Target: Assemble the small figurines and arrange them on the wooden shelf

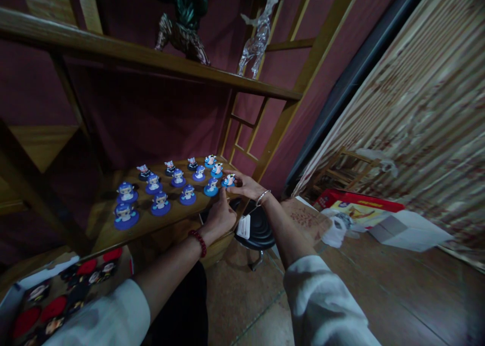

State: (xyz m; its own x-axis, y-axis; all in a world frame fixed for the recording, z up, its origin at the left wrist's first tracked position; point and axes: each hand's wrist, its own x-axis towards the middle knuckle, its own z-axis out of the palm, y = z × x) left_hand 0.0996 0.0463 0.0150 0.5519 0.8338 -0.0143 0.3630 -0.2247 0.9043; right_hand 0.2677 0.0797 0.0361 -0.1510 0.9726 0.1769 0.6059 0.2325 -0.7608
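Note:
Rows of small figurines on round bases stand on a wooden shelf [102, 230]. My right hand [246, 187] has its fingers closed round a figurine with a light blue base [228, 180] at the shelf's right end. Just below it, my left hand [220, 217] points up with its thumb or a finger near that figurine and next to a purple-haired one [211, 187]; whether it grips anything is hidden. Farther left are more purple-haired figurines [160, 203], with pink-and-black ones [169, 167] behind them.
An open box [49, 273] of red and black figurines lies at the lower left. Right of the shelf are a black stool [261, 230], a paper bag [303, 217], a white box [409, 230] and a wooden chair. Above, an upper shelf [170, 65] holds a green statue and a clear deer figure [257, 38].

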